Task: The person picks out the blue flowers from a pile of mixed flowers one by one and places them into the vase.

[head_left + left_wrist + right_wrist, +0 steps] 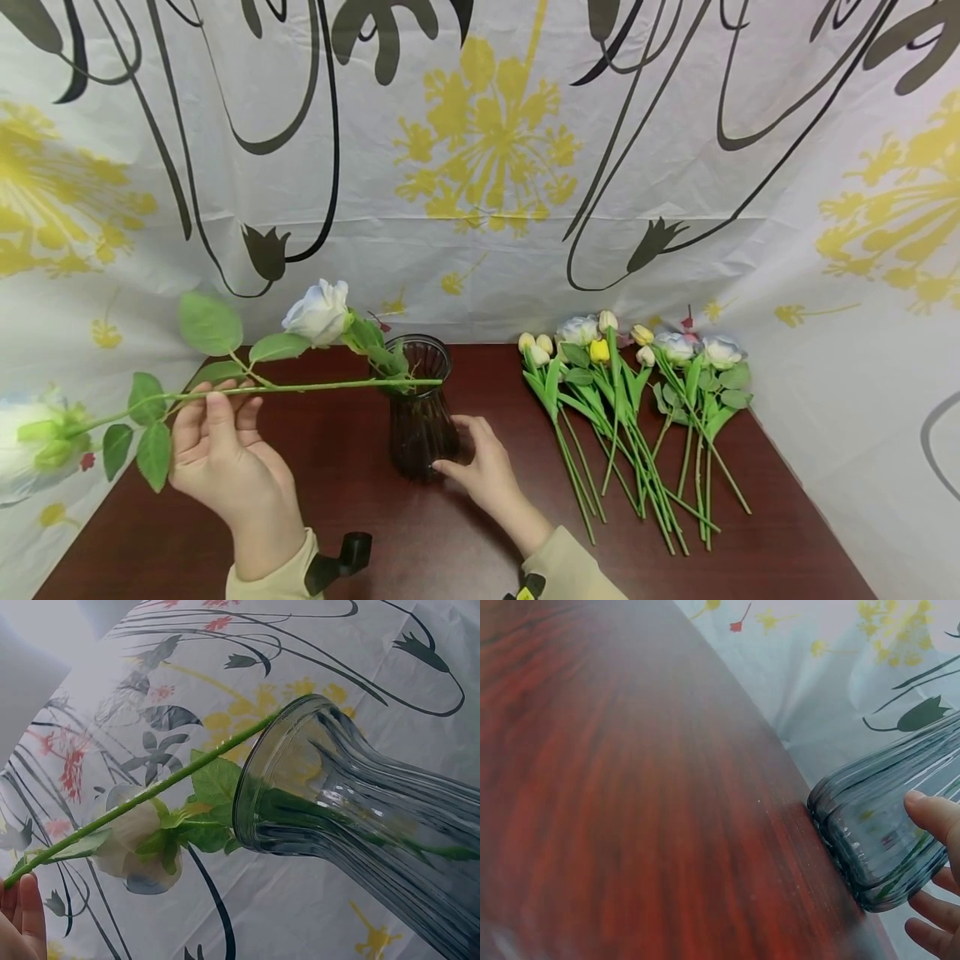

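Note:
My left hand (232, 475) pinches the long green stem of a pale blue-white artificial rose (33, 442), held nearly level. Its bloom is partly cut off at the left edge of the head view, and the stem's bare end reaches across the vase's mouth. The dark, ribbed glass vase (420, 437) stands upright on the table. One other white rose (318, 315) is in it, leaning left over the rim; its stem shows through the glass vase (375, 810) in the left wrist view. My right hand (491, 471) holds the vase low on its right side, thumb in front.
On the right lies a spread of artificial tulips and roses (637, 433), blooms toward the back and stems toward me. The dark red-brown table (360, 517) meets a patterned white cloth (487, 275) behind and at both sides.

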### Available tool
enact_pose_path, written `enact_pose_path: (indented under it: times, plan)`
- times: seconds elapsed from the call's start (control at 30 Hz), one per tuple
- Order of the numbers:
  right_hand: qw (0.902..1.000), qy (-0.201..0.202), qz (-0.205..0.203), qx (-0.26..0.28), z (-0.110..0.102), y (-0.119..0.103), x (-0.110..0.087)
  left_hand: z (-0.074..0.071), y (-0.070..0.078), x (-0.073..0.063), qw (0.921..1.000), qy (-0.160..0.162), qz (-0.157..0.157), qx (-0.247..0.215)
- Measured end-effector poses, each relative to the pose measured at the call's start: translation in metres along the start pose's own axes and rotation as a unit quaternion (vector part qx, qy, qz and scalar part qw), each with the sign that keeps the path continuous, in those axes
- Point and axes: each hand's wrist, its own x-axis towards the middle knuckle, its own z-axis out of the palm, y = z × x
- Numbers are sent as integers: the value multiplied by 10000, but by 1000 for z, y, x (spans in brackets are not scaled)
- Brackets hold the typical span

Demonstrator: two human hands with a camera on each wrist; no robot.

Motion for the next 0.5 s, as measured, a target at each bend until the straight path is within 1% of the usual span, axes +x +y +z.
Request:
enact_pose_path:
  times: [0.07,0.1,0.2,0.3,0.33,0.43,0.5]
  plan:
    - [10000,11,-7,-8,0,0,0,0,0,0,10000,-6,24,-6]
    - [10000,17,-13,-17,0,0,0,0,-1,0,9999,-31,95,60]
    - [10000,29,-27,-44,0,0,0,-1,-2,-1,9985,-191,327,405]
    - [10000,25,-46,-49,1,0,0,-1,-3,-2,9978,-194,381,508]
    - [10000,19,-46,-42,1,0,-1,-1,-3,-2,9980,-176,342,492]
    - [10000,13,-44,-34,1,0,-1,-1,-5,-3,9980,-202,357,487]
    - [10000,17,-36,-18,0,1,-1,-2,-7,-4,9959,-322,476,701]
